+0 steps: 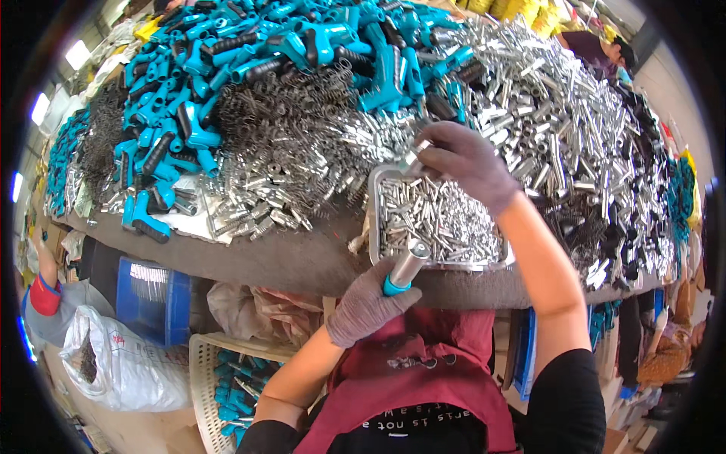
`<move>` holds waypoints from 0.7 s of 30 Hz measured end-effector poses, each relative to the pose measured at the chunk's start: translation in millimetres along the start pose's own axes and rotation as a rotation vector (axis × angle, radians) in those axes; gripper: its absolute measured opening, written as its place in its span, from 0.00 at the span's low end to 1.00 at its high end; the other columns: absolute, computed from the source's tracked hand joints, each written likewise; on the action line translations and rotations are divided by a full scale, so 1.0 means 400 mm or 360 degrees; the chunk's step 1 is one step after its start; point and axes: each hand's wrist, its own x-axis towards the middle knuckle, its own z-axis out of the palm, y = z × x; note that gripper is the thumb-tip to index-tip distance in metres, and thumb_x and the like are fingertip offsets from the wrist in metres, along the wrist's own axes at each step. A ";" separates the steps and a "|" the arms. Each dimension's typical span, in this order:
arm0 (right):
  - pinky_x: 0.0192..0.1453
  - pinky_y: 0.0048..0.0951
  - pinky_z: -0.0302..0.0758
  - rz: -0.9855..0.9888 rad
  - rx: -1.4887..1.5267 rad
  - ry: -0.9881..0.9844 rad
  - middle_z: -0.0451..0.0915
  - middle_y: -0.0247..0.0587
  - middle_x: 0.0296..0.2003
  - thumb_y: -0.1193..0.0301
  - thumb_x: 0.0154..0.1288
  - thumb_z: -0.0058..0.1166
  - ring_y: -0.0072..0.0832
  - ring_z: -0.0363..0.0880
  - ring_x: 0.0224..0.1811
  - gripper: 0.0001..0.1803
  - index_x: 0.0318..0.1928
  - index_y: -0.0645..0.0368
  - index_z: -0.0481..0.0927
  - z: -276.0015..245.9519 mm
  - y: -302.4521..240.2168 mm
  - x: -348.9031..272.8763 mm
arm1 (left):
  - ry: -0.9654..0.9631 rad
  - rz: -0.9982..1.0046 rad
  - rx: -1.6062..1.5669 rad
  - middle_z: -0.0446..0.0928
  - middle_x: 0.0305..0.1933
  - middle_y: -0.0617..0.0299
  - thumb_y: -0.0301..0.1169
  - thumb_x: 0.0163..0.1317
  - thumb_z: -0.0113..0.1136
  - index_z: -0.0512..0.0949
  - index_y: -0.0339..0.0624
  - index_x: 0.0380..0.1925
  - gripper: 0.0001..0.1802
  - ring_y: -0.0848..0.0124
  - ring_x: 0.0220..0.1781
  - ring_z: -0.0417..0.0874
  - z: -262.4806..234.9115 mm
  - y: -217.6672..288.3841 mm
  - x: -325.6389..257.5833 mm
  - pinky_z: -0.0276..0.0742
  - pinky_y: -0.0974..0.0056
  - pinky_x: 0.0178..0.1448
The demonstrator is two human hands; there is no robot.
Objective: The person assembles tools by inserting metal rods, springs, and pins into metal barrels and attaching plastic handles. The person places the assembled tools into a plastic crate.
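My left hand, in a grey-brown glove, is closed around a teal-collared metal tube, its bright end pointing up and away from me. The rest of that piece is hidden in the palm. My right hand, gloved alike and a little blurred, is above the far part of a clear plastic tray. Its fingers are closed on a short silvery metal piece, whose exact kind I cannot make out. Small metal pins fill the tray.
Heaped across the table are teal pistol-shaped housings, dark coil springs and shiny metal tubes. Below the edge are a blue bin, a cream basket with teal tools, and a white sack. Other people are nearby.
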 end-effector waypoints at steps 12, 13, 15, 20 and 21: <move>0.39 0.24 0.74 0.0083 -0.0371 -0.0265 0.77 0.36 0.36 0.71 0.56 0.60 0.21 0.76 0.38 0.13 0.41 0.60 0.78 -0.129 -0.060 -0.330 | -0.0482 -0.0130 -0.0382 0.77 0.33 0.57 0.46 0.59 0.57 0.72 0.40 0.47 0.23 0.69 0.36 0.78 0.161 0.015 0.058 0.72 0.64 0.41; 0.40 0.26 0.75 -0.0175 -0.0678 -0.0277 0.77 0.38 0.37 0.70 0.55 0.61 0.24 0.77 0.39 0.13 0.41 0.60 0.77 -0.140 -0.051 -0.349 | -0.0502 -0.0139 -0.0388 0.77 0.33 0.57 0.46 0.59 0.57 0.72 0.40 0.47 0.23 0.69 0.36 0.78 0.180 0.007 0.060 0.72 0.64 0.41; 0.42 0.30 0.75 -0.0111 -0.0772 -0.0372 0.76 0.41 0.39 0.70 0.54 0.61 0.31 0.77 0.41 0.15 0.42 0.60 0.77 -0.161 -0.049 -0.372 | -0.0471 0.0104 -0.0231 0.76 0.31 0.55 0.45 0.58 0.59 0.73 0.41 0.48 0.24 0.63 0.32 0.78 0.214 -0.001 0.064 0.73 0.64 0.39; 0.39 0.35 0.74 -0.0005 -0.1090 -0.0440 0.76 0.44 0.31 0.64 0.53 0.62 0.40 0.78 0.36 0.16 0.40 0.58 0.77 -0.195 -0.004 -0.416 | -0.0505 0.0136 0.0034 0.78 0.35 0.51 0.45 0.56 0.61 0.73 0.44 0.49 0.25 0.57 0.38 0.80 0.258 0.016 0.067 0.74 0.61 0.40; 0.38 0.36 0.73 -0.0010 -0.1176 -0.0436 0.76 0.44 0.29 0.62 0.53 0.62 0.41 0.78 0.35 0.16 0.38 0.58 0.78 -0.200 0.011 -0.422 | -0.0515 0.0108 0.0071 0.78 0.35 0.51 0.45 0.55 0.61 0.73 0.44 0.49 0.25 0.57 0.39 0.81 0.266 0.012 0.068 0.74 0.61 0.40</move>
